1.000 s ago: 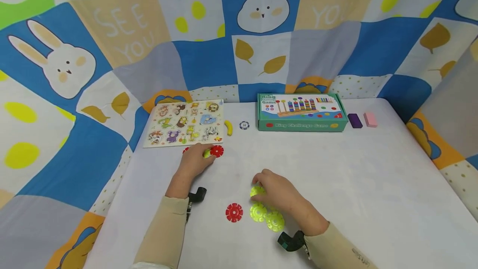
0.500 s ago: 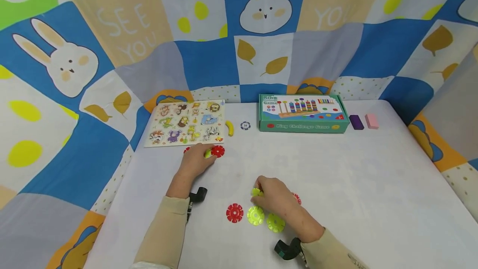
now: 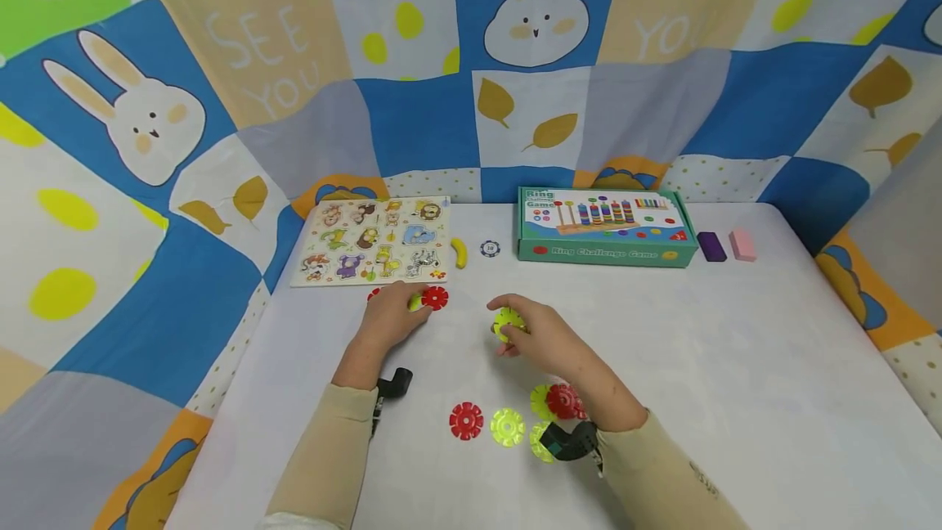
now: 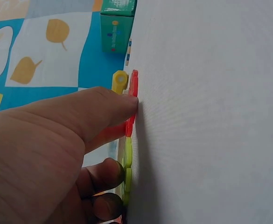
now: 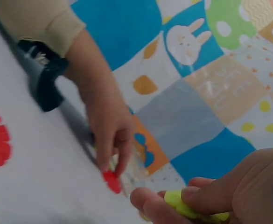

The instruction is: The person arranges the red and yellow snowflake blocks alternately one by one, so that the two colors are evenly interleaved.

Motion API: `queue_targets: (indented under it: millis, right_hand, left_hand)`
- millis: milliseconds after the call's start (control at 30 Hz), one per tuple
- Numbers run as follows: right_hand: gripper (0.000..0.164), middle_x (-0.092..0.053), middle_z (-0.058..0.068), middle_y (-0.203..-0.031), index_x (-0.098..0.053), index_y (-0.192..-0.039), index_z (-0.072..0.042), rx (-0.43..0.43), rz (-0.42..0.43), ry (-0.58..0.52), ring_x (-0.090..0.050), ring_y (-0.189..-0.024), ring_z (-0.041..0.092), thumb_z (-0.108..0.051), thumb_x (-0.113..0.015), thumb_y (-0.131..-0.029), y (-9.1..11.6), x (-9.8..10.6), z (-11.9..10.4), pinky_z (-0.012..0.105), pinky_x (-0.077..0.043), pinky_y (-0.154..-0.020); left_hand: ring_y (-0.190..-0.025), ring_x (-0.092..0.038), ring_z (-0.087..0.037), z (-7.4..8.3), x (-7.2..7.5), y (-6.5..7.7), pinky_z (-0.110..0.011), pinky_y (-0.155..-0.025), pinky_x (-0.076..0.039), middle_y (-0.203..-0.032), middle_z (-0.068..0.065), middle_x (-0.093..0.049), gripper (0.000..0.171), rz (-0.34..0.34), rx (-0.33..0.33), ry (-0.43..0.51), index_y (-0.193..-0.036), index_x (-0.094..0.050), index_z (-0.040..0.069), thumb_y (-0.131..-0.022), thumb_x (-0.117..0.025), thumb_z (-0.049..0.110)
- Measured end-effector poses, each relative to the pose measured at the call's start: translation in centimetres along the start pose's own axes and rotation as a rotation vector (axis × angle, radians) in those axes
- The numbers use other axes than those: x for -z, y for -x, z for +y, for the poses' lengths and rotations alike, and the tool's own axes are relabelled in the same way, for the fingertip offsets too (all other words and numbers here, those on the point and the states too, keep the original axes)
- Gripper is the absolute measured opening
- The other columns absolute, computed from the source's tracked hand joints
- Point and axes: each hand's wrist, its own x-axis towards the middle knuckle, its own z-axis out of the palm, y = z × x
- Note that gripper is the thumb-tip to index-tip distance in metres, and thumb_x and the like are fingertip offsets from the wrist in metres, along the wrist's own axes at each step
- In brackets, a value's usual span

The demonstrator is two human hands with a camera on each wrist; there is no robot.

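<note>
Below the puzzle board my left hand pinches a red interlocking flower disc between thumb and finger, low at the white table. Yellow-green discs continue from the red one in a row under the curled fingers, and part of another red disc peeks out left. My right hand holds a yellow-green flower disc above the table, right of the left hand. The right wrist view shows thumb and fingers gripping that disc. How the row's discs join is mostly hidden.
Loose red and yellow-green discs lie nearer the front, some under the right wrist. Behind are an animal puzzle board, a toy banana, a poker chip, a green game box, a purple block and a pink block.
My right hand has picked up a yellow-green disc from the front group and carried it up the table toward the left hand. The left hand keeps its place on the red disc.
</note>
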Motion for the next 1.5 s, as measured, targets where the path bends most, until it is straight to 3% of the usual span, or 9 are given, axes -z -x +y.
queue_targets:
  millis: [267,400,467,600,767,933,1200,1500]
  right_hand:
    - [0.04,-0.058,0.007,-0.102,-0.056,-0.126,-0.018,-0.033,0.055,-0.169,-0.068,-0.078,0.025,-0.01,-0.066,-0.088,-3.9,0.5,-1.5,0.027,-0.054,-0.071]
    - [0.052,-0.051,0.007,-0.125,-0.056,-0.13,-0.018,-0.085,0.057,-0.1,-0.057,-0.102,0.023,-0.011,-0.074,-0.082,-5.9,-0.2,-1.3,0.035,-0.048,-0.088]
    - [0.055,-0.049,0.006,-0.132,-0.056,-0.131,-0.017,-0.086,0.048,-0.03,-0.049,-0.106,0.022,-0.013,-0.076,-0.08,-6.8,-0.7,-1.1,0.038,-0.044,-0.092]
    - [0.052,-0.058,0.008,-0.117,-0.057,-0.13,-0.009,-0.062,0.051,0.019,-0.055,-0.094,0.021,-0.013,-0.074,-0.081,-8.8,-1.8,-0.3,0.032,-0.049,-0.084]
    - [0.048,-0.059,0.006,-0.103,-0.059,-0.125,-0.008,-0.124,0.103,0.004,-0.057,-0.083,0.017,-0.017,-0.075,-0.081,-10.6,-3.0,0.9,0.024,-0.05,-0.071]
    - [0.048,-0.058,0.008,-0.107,-0.057,-0.125,-0.006,-0.14,0.128,0.027,-0.057,-0.085,0.019,-0.018,-0.074,-0.082,-11.3,-3.7,1.6,0.026,-0.051,-0.073]
    - [0.048,-0.053,0.009,-0.112,-0.062,-0.121,-0.004,-0.08,0.208,0.23,-0.045,-0.099,0.022,-0.019,-0.077,-0.078,-10.9,-3.7,2.4,0.035,-0.044,-0.09]
    - [0.038,-0.05,0.005,-0.094,-0.067,-0.115,-0.008,-0.021,0.232,0.208,-0.044,-0.088,0.019,-0.02,-0.076,-0.079,-11.0,-3.9,3.3,0.031,-0.041,-0.074]
  left_hand:
    - [-0.11,-0.052,-0.023,0.0,0.0,0.0,-0.044,-0.096,-0.04,-0.123,-0.004,-0.058,0.048,0.007,-0.01,-0.007,-0.131,-0.058,0.021,-0.086,-0.066,0.037]
    - [-0.11,-0.052,-0.023,0.1,0.0,0.0,-0.044,-0.096,-0.04,-0.123,-0.004,-0.058,0.048,0.005,-0.006,-0.015,-0.131,-0.058,0.021,-0.086,-0.066,0.038]
    - [-0.11,-0.052,-0.024,0.1,-0.1,0.0,-0.045,-0.096,-0.04,-0.123,-0.004,-0.058,0.048,0.007,-0.002,-0.013,-0.13,-0.058,0.021,-0.086,-0.067,0.038]
    - [-0.107,-0.052,-0.023,0.2,-0.3,0.0,-0.044,-0.094,-0.041,-0.121,-0.004,-0.059,0.048,0.007,-0.005,-0.016,-0.13,-0.058,0.021,-0.086,-0.067,0.037]
    - [-0.105,-0.053,-0.023,0.5,-0.5,0.0,-0.044,-0.093,-0.042,-0.12,-0.004,-0.059,0.048,0.003,-0.017,-0.023,-0.13,-0.058,0.02,-0.086,-0.066,0.037]
    - [-0.108,-0.053,-0.022,0.7,-0.7,0.0,-0.044,-0.094,-0.041,-0.121,-0.003,-0.059,0.047,0.009,-0.02,-0.025,-0.13,-0.058,0.02,-0.086,-0.067,0.036]
    - [-0.112,-0.052,-0.024,0.7,-0.5,0.1,-0.044,-0.096,-0.04,-0.123,-0.004,-0.058,0.048,0.008,-0.028,-0.014,-0.131,-0.058,0.02,-0.086,-0.067,0.036]
    - [-0.113,-0.051,-0.025,0.1,-0.1,0.0,-0.047,-0.097,-0.038,-0.123,-0.004,-0.058,0.048,0.036,-0.019,-0.044,-0.131,-0.058,0.021,-0.086,-0.066,0.036]
